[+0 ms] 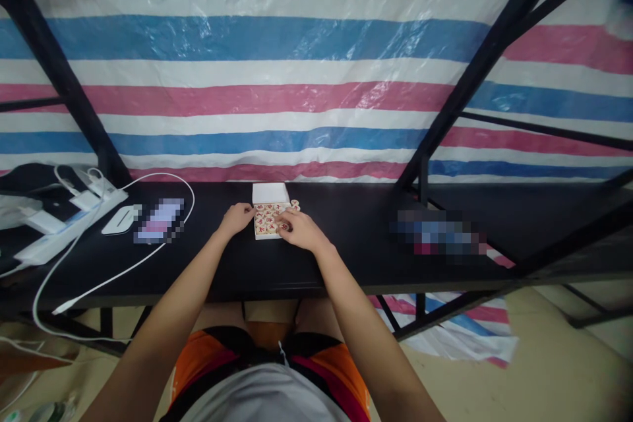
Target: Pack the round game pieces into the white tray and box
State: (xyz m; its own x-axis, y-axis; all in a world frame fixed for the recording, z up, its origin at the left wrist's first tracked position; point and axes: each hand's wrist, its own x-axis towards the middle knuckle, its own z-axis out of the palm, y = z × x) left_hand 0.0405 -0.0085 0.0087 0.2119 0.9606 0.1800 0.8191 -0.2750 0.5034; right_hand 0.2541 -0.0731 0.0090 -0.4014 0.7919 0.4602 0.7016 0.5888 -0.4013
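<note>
A small white box stands on the black desk in front of me, filled with rows of round xiangqi pieces marked with red characters. Behind it lies a white lid-like panel. My left hand is at the box's left edge, its fingers curled against the side. Over the right part of the box, my right hand has thumb and fingers closed on a xiangqi piece at the near right corner; the hand hides some pieces. A few loose pieces lie just beyond the right hand.
To the left are a white power strip with chargers, a white cable, a white flat device and a blurred phone. A pixelated item lies on the right. Black metal posts and a striped sheet border the desk.
</note>
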